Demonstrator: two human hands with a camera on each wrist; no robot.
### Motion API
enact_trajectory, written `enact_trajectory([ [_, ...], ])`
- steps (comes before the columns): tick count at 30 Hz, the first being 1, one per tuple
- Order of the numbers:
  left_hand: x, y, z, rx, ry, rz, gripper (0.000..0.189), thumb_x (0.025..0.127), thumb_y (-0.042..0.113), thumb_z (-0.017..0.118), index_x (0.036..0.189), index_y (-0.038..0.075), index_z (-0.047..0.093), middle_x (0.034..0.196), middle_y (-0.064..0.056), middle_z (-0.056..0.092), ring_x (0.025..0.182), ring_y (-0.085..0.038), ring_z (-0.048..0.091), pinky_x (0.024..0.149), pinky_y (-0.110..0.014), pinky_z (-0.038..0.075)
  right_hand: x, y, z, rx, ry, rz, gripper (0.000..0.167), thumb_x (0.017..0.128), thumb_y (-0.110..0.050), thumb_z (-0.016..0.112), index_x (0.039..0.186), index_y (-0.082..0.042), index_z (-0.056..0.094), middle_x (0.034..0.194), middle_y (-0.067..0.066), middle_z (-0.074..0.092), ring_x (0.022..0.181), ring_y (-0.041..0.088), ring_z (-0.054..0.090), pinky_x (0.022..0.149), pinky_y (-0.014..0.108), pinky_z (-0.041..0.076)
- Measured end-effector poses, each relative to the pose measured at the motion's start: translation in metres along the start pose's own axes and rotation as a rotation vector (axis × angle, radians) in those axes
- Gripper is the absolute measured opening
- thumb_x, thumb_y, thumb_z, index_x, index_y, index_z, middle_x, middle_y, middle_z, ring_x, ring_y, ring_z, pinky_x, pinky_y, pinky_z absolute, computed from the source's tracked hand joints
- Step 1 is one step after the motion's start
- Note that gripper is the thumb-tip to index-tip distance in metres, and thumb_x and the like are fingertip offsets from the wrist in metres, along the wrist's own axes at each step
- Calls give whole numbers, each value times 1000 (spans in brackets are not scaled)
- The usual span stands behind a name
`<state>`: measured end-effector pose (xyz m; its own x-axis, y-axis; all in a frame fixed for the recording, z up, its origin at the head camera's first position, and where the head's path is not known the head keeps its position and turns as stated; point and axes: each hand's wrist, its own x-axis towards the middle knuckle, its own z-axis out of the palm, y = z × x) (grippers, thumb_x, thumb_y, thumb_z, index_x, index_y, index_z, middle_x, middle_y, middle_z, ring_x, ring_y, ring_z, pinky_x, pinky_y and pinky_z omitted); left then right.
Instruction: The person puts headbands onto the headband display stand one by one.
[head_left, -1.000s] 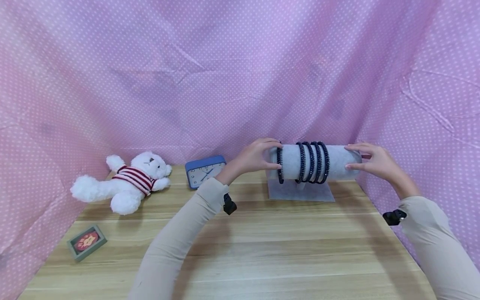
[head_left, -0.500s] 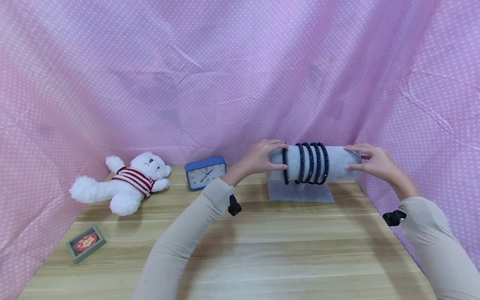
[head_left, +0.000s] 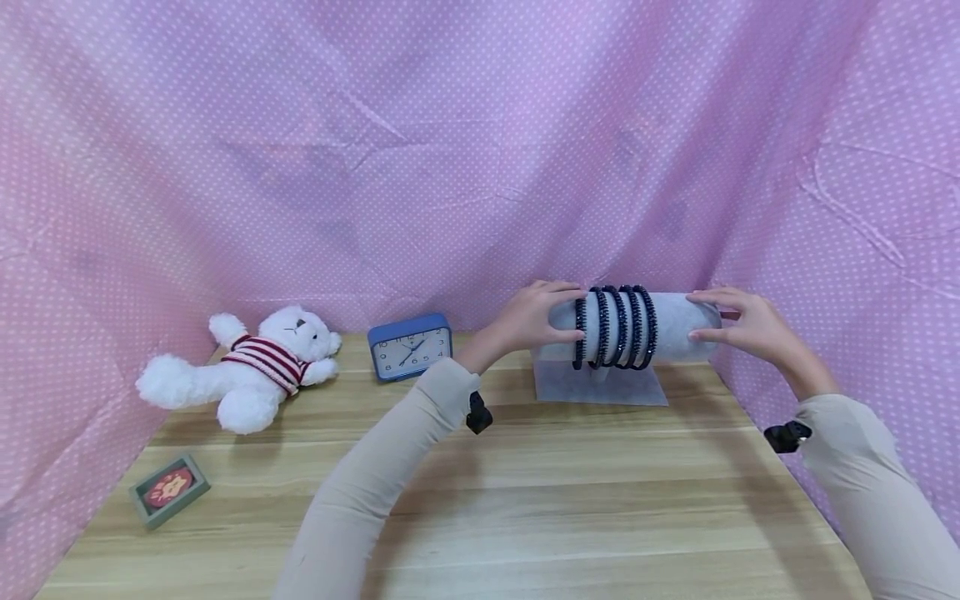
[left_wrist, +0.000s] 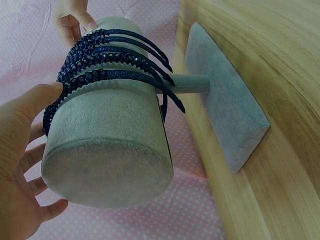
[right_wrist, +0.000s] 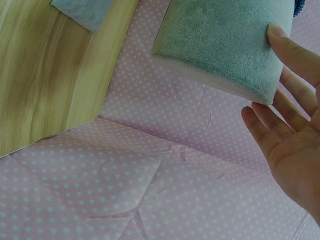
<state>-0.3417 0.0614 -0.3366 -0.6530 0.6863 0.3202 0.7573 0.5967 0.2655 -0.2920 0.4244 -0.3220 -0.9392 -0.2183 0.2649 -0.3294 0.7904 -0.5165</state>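
Note:
A grey plush headband stand (head_left: 675,325) has a horizontal roll on a post and flat base (head_left: 600,388). Several dark blue beaded headbands (head_left: 636,329) sit round the roll. My left hand (head_left: 525,318) spans the roll's left part, thumb and fingertips gripping the leftmost headband (head_left: 580,333). In the left wrist view, the thumb presses the beaded edge of this nearest headband (left_wrist: 117,75), and the headbands' tapered ends stick out toward the post. At the roll's right end my right hand (head_left: 750,322) grips the plush between thumb and fingers.
On the wooden table (head_left: 525,500), a blue alarm clock (head_left: 412,346) stands left of the stand. Farther left lie a white teddy bear (head_left: 262,362) in a striped sweater and a small grey frame (head_left: 170,490). Pink dotted cloth (head_left: 480,150) hangs behind and at both sides.
My left hand has slid the leftmost headband rightward along the roll, closer to the other headbands. The right hand has stayed on the roll's right end.

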Motion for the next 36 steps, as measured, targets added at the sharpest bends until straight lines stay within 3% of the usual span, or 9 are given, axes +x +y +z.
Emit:
enact_trajectory([
  [11, 4, 5, 3, 58, -15, -39, 69, 94, 53, 67, 154, 27, 46, 161, 3, 44, 143, -25, 45, 117, -50, 40, 1, -3, -1, -2, -3, 7, 63, 81, -20, 87, 135, 0, 63, 143, 30, 55, 134, 49, 45, 83, -5, 36],
  [31, 2, 8, 7, 43, -22, -50, 69, 96, 53, 66, 156, 28, 43, 163, 3, 41, 145, -28, 42, 118, -52, 37, -4, 0, 2, 16, 18, -18, 60, 81, -17, 87, 133, 2, 64, 140, 31, 57, 132, 51, 45, 85, -5, 36],
  [33, 2, 8, 7, 41, -18, -44, 69, 96, 52, 66, 156, 28, 43, 163, 3, 41, 145, -28, 42, 118, -52, 37, -4, 1, 3, 21, 23, -22, 60, 81, -17, 87, 133, 1, 64, 140, 30, 57, 134, 27, 51, 85, -5, 36],
  [36, 2, 9, 7, 29, -10, -39, 68, 96, 51, 66, 156, 27, 44, 163, 2, 41, 145, -28, 43, 118, -52, 37, -4, 4, 4, 27, 40, -48, 59, 80, -15, 87, 132, 1, 65, 137, 30, 59, 119, -9, 48, 86, -5, 37],
])
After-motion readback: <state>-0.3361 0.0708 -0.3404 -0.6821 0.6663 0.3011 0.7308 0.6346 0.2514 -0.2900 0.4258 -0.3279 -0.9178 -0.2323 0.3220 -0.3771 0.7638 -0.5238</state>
